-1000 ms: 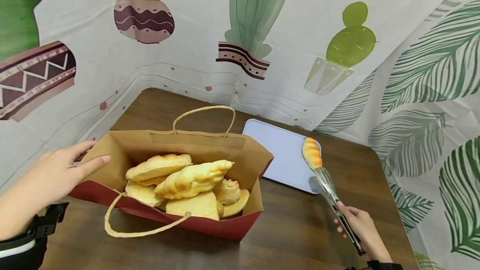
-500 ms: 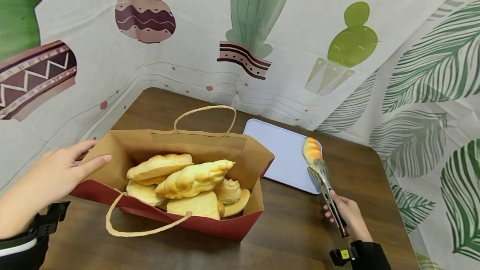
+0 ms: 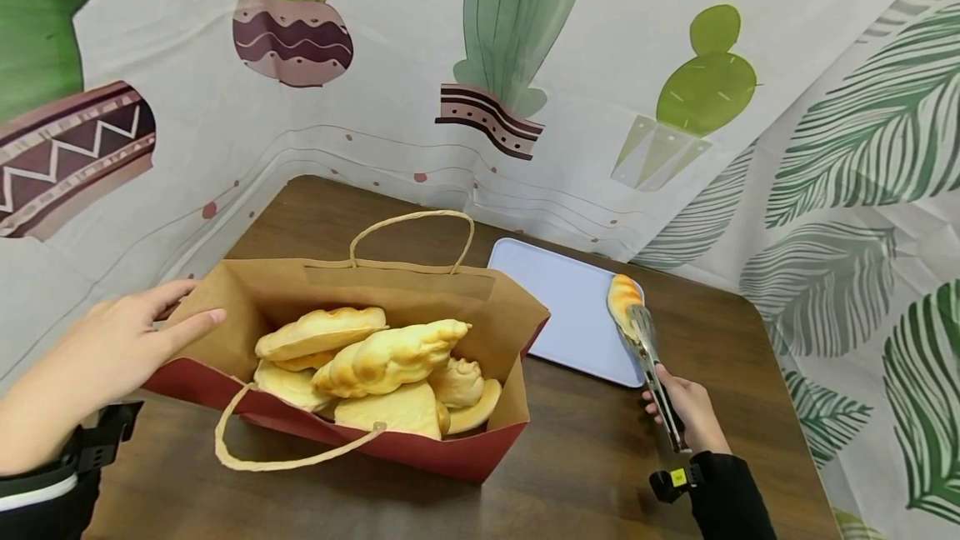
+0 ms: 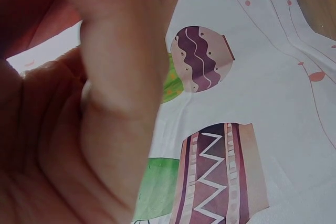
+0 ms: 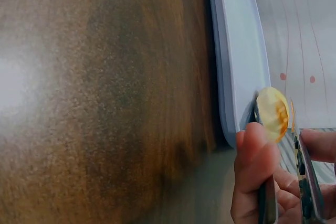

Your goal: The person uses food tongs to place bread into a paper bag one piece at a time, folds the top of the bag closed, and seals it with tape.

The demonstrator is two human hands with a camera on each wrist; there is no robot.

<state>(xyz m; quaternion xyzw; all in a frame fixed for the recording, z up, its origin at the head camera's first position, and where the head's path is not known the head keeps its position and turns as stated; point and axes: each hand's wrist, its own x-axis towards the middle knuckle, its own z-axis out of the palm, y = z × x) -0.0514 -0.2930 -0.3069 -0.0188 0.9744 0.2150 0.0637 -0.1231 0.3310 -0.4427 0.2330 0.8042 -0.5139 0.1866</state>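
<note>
My left hand (image 3: 123, 344) lies with straight fingers against the left rim of a brown paper bag (image 3: 450, 450) with a red outside. The bag stands open on the table and holds several golden bread pieces (image 3: 390, 357). The left wrist view shows only my left hand (image 4: 79, 129) close up. My right hand (image 3: 678, 407) grips metal tongs (image 3: 647, 348). The tongs' tips sit on either side of a small bread roll (image 3: 621, 297) at the right edge of a light blue tray (image 3: 558, 298). The right wrist view shows the roll (image 5: 274, 111) between the tongs' arms (image 5: 307, 182) at the tray's rim (image 5: 233, 51).
A dark wooden table (image 3: 585, 457) carries the bag and tray. Printed cactus and leaf curtains (image 3: 600, 65) close in behind and on both sides. The bag's paper handles (image 3: 285, 463) loop outward at front and back. The curtain (image 4: 220, 156) hangs close by my left hand.
My right hand has moved forward and left toward the tray, bringing the tongs' tips from just short of the roll to around it. The left hand and bag have stayed put.
</note>
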